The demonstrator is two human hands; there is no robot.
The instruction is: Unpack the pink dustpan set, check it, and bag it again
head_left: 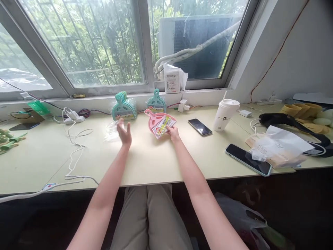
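Note:
My right hand (pixel 173 133) grips the near corner of a pink mini dustpan and brush set (pixel 158 122) with a printed label, tilted up off the pale desk (pixel 145 159). Just left of it my left hand (pixel 124 132) hovers above the desk with fingers spread and nothing in it. Beside that hand lies a clear plastic wrapper (pixel 111 132). Behind, a stack of teal dustpan sets (pixel 124 107) leans against the window ledge, with a single teal set (pixel 156 102) to its right.
A phone (pixel 199 126) and a white lidded cup (pixel 225 114) sit right of the pink set. A second phone (pixel 247 159) and paper bags (pixel 279 146) lie near the front right edge. White cables (pixel 74 139) and a power strip (pixel 73 119) run along the left.

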